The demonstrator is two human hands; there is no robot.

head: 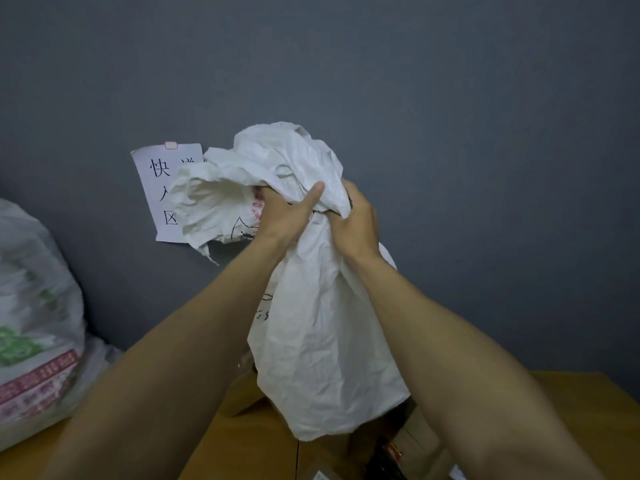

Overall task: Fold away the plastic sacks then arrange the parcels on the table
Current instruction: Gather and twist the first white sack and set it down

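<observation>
A crumpled white woven plastic sack [322, 334] is held up in front of the grey wall. My left hand [284, 216] grips its bunched middle with the thumb stretched across the fabric. My right hand [356, 223] grips the same bunch from the right side. The sack's upper part [263, 168] billows above both hands, and its lower part hangs down toward the wooden table [588, 393]. Brown cardboard parcels [412, 441] lie on the table below the sack, partly hidden by it and by my arms.
A large full plastic sack [34, 323] with green and red print stands at the left on the table. A white paper sign [162, 188] with black characters is stuck on the wall behind the held sack. The grey wall closes off the back.
</observation>
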